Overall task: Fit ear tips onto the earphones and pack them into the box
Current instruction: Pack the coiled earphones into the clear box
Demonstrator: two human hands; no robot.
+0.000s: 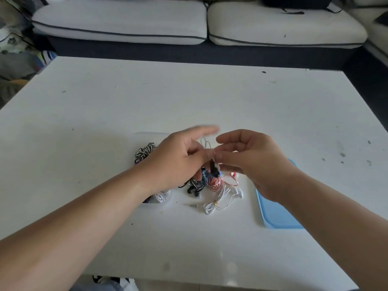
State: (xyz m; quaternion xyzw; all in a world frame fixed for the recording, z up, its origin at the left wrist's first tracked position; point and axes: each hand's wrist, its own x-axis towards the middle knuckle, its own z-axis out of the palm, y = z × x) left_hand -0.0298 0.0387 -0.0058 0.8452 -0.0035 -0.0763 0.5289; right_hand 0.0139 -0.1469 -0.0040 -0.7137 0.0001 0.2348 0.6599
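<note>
Left fingers: the left hand [178, 162] pinches the upper end of a black earphone [213, 169]; its forefinger sticks out, blurred.
Right fingers: the right hand [254, 162] has gently curved fingers, tips meeting the left thumb; whether they grip is unclear.
Earphone: held above the pile, long axis near upright, bud end down; its top is hidden between the fingertips.
Ear tip: too small to make out.
Pile: red-corded [218, 182], white [220, 199] and striped [144, 153] earphones lie tangled on the table [210, 97].
Box: clear box [150, 203], mostly behind the left wrist.
Lid: blue lid [277, 213], partly under the right forearm.
</note>
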